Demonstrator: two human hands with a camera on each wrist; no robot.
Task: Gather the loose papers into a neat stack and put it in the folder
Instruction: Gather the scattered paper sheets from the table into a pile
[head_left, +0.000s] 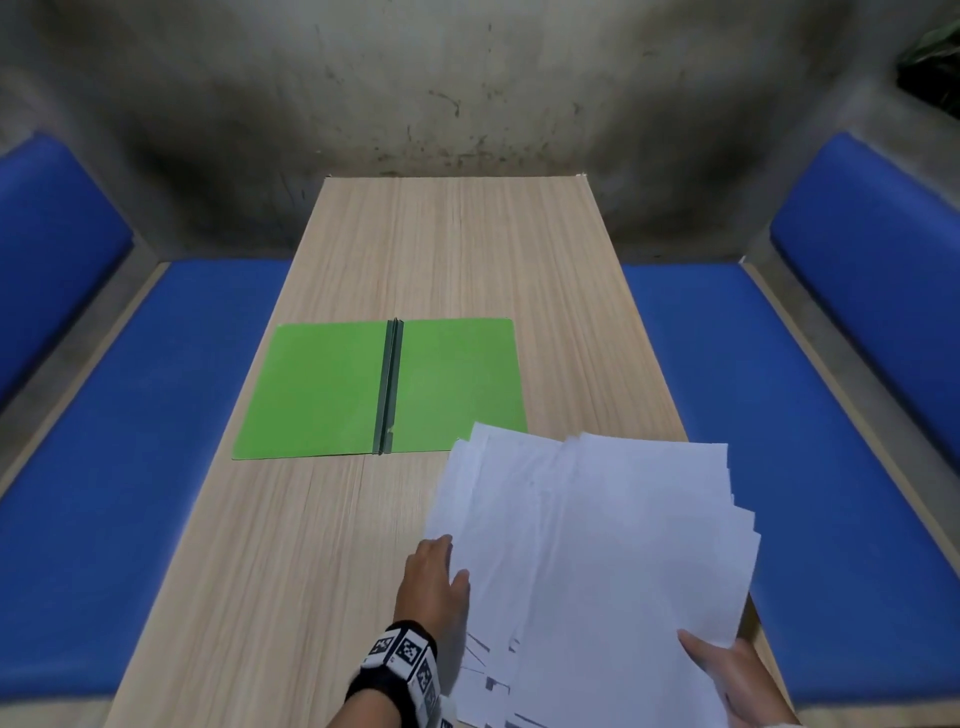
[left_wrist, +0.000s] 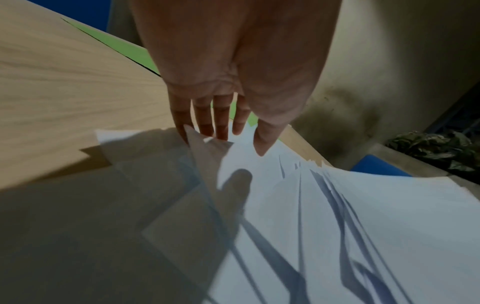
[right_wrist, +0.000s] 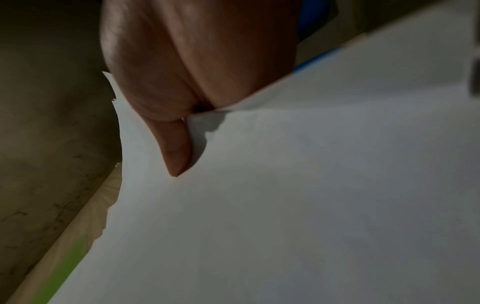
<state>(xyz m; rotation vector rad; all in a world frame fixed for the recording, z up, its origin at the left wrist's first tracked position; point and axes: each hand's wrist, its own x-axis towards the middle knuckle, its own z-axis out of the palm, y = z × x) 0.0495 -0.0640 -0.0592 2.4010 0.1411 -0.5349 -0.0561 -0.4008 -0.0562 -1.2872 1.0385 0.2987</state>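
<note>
Writing: none legible on papers (head_left: 597, 545)
Papers: fanned, just right of open green folder (head_left: 322, 389), overlapping its corner
Left hand (head_left: 434, 577): fingers straight, touching papers' edge
Right hand (head_left: 727, 675): pinches papers, thumb on top

Papers (head_left: 597, 561) right of, nearer than folder (head_left: 379, 387)

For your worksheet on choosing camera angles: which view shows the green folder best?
The head view: the green folder lies open and whole on the table, both covers and the spine visible. The left wrist view catches only green slivers behind the left hand; the right wrist view shows a blurred green strip at the bottom left.
</note>
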